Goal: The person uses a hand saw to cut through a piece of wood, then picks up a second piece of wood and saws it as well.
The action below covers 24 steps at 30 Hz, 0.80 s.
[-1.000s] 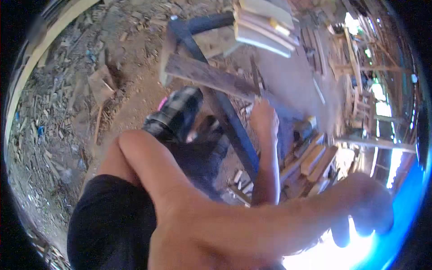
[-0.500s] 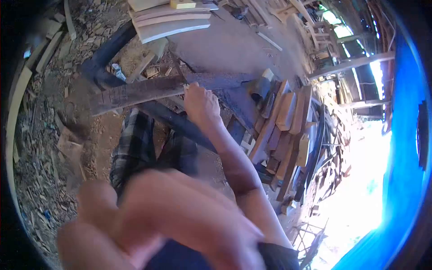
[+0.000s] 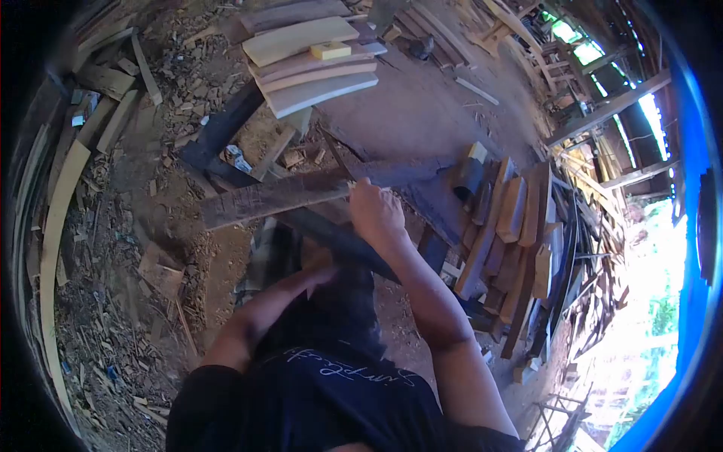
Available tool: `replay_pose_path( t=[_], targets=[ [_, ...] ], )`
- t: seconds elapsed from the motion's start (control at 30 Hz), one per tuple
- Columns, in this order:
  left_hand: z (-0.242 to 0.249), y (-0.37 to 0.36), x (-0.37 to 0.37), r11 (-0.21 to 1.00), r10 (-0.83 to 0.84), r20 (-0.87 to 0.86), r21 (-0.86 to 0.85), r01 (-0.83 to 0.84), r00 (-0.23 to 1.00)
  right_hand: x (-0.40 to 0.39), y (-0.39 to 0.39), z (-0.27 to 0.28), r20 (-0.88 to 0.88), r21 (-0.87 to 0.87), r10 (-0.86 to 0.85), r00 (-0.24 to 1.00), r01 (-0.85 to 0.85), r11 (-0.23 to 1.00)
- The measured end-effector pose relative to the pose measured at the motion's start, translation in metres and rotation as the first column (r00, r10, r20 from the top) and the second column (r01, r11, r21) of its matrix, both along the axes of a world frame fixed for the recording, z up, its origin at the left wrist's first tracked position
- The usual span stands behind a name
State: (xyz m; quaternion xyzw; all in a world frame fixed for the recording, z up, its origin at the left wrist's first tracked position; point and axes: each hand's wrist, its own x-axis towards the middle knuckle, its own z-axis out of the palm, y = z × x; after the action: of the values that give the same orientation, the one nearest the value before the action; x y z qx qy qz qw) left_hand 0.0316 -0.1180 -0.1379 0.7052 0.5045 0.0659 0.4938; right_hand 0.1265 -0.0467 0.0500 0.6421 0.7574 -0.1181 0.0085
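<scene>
We see the plank (image 3: 279,199) lying aslant over the dark frame (image 3: 331,242), its left end jutting past the beam beneath. Nothing in sight clamps it, so we judge that a push there could tip or swing it. Our right hand (image 3: 376,212) is at the plank, fingers curled round the near end of what looks like a thin blade (image 3: 339,154), which points away from us. Should that grip twist, we think the blade could skid along the wood or bind.

Our left hand (image 3: 321,270) is blurred low over the lap (image 3: 343,305), apart from the plank; we cannot tell whether its fingers are open or closed. With no hand steadying the jutting end, the plank may well slide.

Farther out, the boards (image 3: 301,45) are stacked loosely with a yellow block (image 3: 330,50) on top; a knock to the frame might shake them down if they rest on it, which we cannot tell
</scene>
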Motion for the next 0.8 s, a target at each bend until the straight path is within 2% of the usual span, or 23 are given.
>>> replay_pose_path(
  t=[0.03, 0.07, 0.1, 0.13, 0.2, 0.27, 0.33, 0.37, 0.43, 0.47, 0.53, 0.6, 0.67, 0.73, 0.77, 0.8],
  targets=[
    [-0.011, 0.001, 0.0, 1.0, 0.008, -0.004, 0.009, -0.008, 1.0, 0.0, 0.0, -0.001, -0.006, -0.003, -0.012, 1.0, 0.012, 1.0],
    [-0.033, 0.001, 0.003, 0.998, 0.055, 0.061, 0.024, -0.056, 0.997, 0.0, 0.0, -0.001, -0.014, -0.006, -0.024, 1.0, 0.024, 1.0],
    [-0.028, 0.003, 0.0, 0.994, 0.097, 0.125, 0.035, -0.102, 0.987, -0.001, 0.0, -0.001, -0.022, 0.003, -0.019, 1.0, 0.019, 1.0],
    [-0.023, 0.006, -0.002, 0.994, 0.098, 0.118, 0.045, -0.104, 0.988, -0.001, -0.001, -0.001, -0.025, 0.003, -0.025, 0.999, 0.025, 1.0],
    [-0.007, 0.013, -0.004, 0.979, -0.013, -0.003, -0.204, 0.012, 1.0, -0.002, 0.0, -0.002, -0.035, 0.011, -0.033, 0.999, 0.034, 0.999],
    [-0.043, 0.001, -0.006, 0.947, -0.214, 0.123, -0.216, 0.237, 0.969, -0.002, 0.001, -0.004, 0.002, 0.003, -0.042, 0.999, 0.042, 0.999],
    [-0.034, -0.041, -0.007, 0.839, -0.543, 0.145, 0.085, 0.537, 0.827, -0.001, 0.0, -0.003, 0.013, 0.009, -0.03, 0.999, 0.03, 1.0],
    [-0.029, -0.05, -0.012, 0.843, -0.538, 0.144, 0.084, 0.531, 0.831, -0.001, 0.001, -0.003, 0.023, 0.01, -0.017, 1.0, 0.017, 1.0],
    [-0.006, -0.064, -0.027, 0.89, -0.371, 0.124, 0.331, 0.314, 0.92, 0.0, 0.001, -0.006, 0.014, 0.028, -0.012, 1.0, 0.012, 1.0],
    [0.013, -0.056, -0.029, 0.965, -0.254, 0.241, 0.123, 0.23, 0.937, 0.0, 0.0, -0.008, 0.009, 0.046, -0.018, 1.0, 0.018, 0.999],
    [0.077, -0.041, -0.032, 0.958, 0.012, 0.426, 0.256, -0.133, 0.905, -0.001, -0.001, -0.008, -0.007, 0.039, -0.024, 1.0, 0.025, 0.999],
    [0.127, -0.013, -0.037, 0.743, 0.172, 0.429, 0.535, -0.403, 0.887, -0.001, -0.001, -0.004, -0.02, 0.041, -0.027, 0.999, 0.028, 0.999],
    [0.154, 0.029, -0.045, 0.385, 0.233, 0.546, 0.709, -0.591, 0.805, -0.002, -0.002, -0.001, 0.0, 0.004, -0.013, 1.0, 0.013, 1.0],
    [0.163, 0.069, -0.049, 0.162, 0.418, 0.386, 0.859, -0.485, 0.822, -0.005, -0.005, 0.005, -0.005, 0.018, -0.012, 1.0, 0.013, 1.0],
    [0.156, 0.081, -0.047, 0.162, 0.42, 0.381, 0.861, -0.481, 0.824, -0.006, -0.006, 0.006, -0.008, 0.031, -0.012, 1.0, 0.013, 0.999],
    [0.144, 0.094, -0.043, 0.145, 0.576, 0.221, 0.92, -0.364, 0.787, -0.006, -0.006, 0.004, -0.013, 0.032, -0.011, 1.0, 0.012, 0.999]
  ],
)
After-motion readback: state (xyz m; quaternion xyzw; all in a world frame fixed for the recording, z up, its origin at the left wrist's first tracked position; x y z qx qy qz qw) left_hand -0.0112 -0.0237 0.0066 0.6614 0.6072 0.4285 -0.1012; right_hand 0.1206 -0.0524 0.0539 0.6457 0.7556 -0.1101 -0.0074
